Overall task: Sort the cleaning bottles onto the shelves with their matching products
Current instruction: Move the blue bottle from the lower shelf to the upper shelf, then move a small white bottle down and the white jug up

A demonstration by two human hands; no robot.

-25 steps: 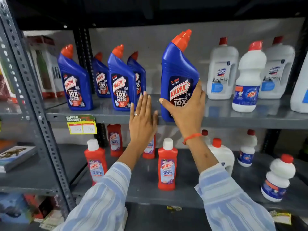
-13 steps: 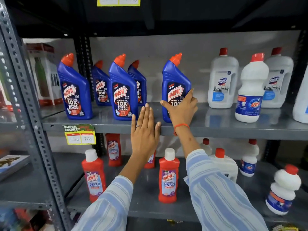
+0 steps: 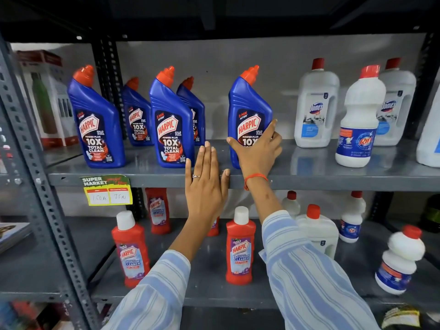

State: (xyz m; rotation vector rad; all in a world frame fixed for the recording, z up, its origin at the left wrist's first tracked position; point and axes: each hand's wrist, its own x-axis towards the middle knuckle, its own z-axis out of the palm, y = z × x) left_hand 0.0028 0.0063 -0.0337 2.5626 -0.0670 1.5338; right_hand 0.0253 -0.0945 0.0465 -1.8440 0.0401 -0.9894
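My right hand [image 3: 258, 151] grips the lower part of a blue Harpic bottle [image 3: 248, 101] with an orange cap, which stands upright on the upper grey shelf [image 3: 333, 177]. To its left stand several matching blue Harpic bottles [image 3: 171, 125]. My left hand [image 3: 206, 184] is flat and open, its fingers against the front edge of that shelf, holding nothing. White Domex bottles [image 3: 315, 108] and a white Rin bottle [image 3: 359, 120] stand to the right on the same shelf.
The lower shelf [image 3: 209, 289] holds red Harpic bathroom cleaner bottles [image 3: 240, 248] on the left and white bottles [image 3: 401, 260] on the right. A yellow price tag [image 3: 107, 190] hangs on the upper shelf's edge. A perforated metal upright [image 3: 35, 167] rises at left.
My right hand has carried the blue Harpic bottle away from me and set it down on the upper shelf. My left hand has stayed at the shelf edge.
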